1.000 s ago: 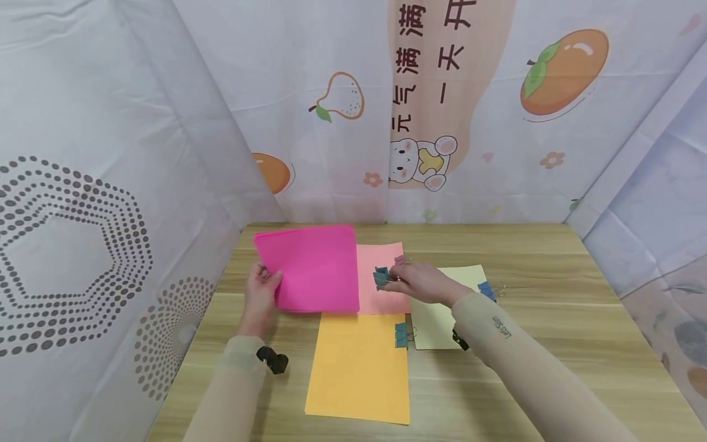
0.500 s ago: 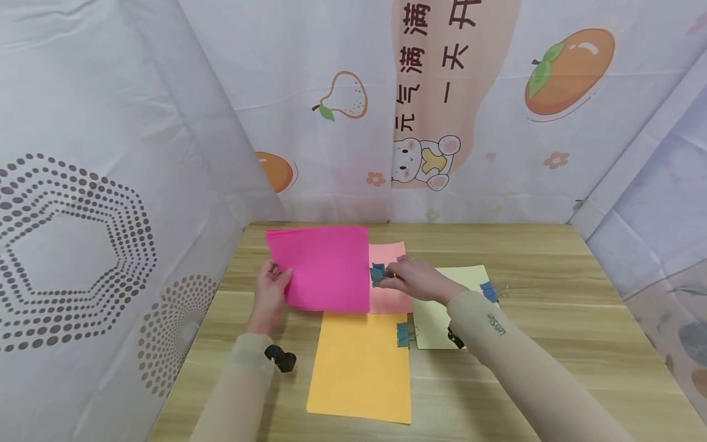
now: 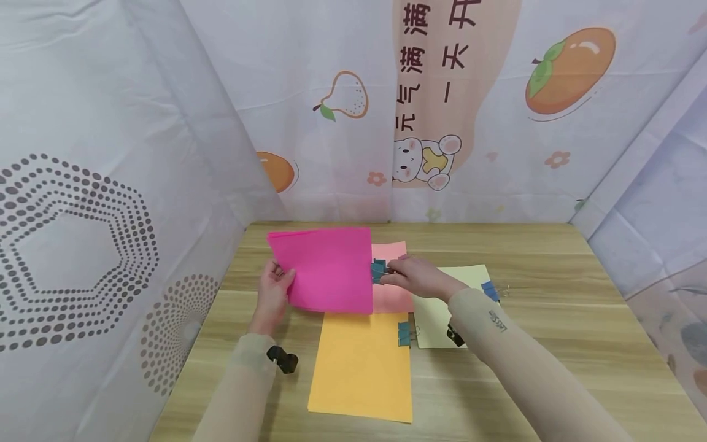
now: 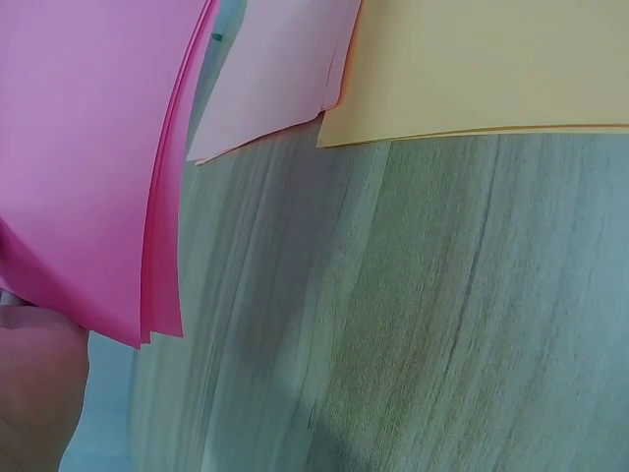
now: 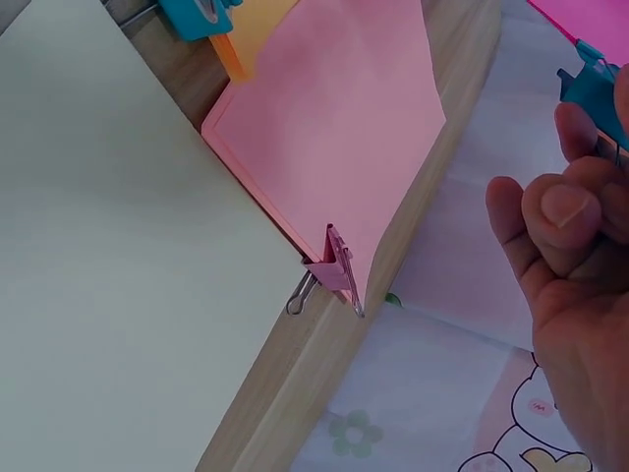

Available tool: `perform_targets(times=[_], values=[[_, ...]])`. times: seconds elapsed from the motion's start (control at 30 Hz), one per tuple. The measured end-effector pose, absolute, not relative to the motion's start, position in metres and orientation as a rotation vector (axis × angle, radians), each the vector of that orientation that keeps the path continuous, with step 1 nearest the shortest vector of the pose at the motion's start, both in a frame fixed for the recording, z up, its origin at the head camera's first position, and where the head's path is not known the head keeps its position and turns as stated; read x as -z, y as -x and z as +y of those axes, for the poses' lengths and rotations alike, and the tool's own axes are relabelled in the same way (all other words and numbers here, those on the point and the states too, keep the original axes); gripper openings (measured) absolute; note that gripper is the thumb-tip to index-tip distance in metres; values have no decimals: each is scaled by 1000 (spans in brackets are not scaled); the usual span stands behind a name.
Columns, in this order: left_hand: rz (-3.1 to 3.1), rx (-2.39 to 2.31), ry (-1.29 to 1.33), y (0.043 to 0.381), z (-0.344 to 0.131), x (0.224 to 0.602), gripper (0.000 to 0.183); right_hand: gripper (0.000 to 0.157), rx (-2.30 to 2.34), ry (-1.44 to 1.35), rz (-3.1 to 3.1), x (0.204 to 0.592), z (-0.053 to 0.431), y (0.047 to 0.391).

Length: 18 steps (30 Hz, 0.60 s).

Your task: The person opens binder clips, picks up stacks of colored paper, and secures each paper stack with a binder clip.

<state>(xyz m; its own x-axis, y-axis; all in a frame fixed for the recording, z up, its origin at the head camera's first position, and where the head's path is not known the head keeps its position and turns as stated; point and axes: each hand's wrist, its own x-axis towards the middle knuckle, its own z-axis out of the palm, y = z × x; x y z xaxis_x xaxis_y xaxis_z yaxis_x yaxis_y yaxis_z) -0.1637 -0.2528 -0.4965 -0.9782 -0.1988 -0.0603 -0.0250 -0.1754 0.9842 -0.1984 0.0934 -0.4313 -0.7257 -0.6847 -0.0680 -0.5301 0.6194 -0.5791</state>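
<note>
My left hand (image 3: 274, 288) grips the left edge of a stack of magenta paper (image 3: 331, 270), thumb on top, holding it up over the table. In the left wrist view the stack's sheets (image 4: 88, 167) fan slightly apart at the corner. My right hand (image 3: 420, 277) pinches the wire handles of a teal binder clip (image 3: 378, 271), which stands at the right edge of the magenta stack. In the right wrist view the teal clip (image 5: 595, 98) meets the magenta edge, partly hidden by my fingers.
Pink paper (image 3: 392, 301) with a pink binder clip (image 5: 334, 270) lies behind the magenta stack. Orange paper (image 3: 361, 368) with a teal clip (image 3: 404, 334) lies in front. Pale yellow paper (image 3: 442, 319) with a blue clip (image 3: 489, 290) lies right. A curtain (image 3: 309, 202) hangs behind the table.
The magenta stack in my left hand has moved right, toward the teal binder clip. The clip has shifted slightly and now meets the stack's right edge.
</note>
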Motion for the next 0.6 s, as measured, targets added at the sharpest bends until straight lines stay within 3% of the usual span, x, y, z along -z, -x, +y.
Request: perform_targets(times=[0.6], values=[[-1969, 2314, -201, 163, -246, 497, 23, 33, 856, 990, 2508, 428, 90, 198]])
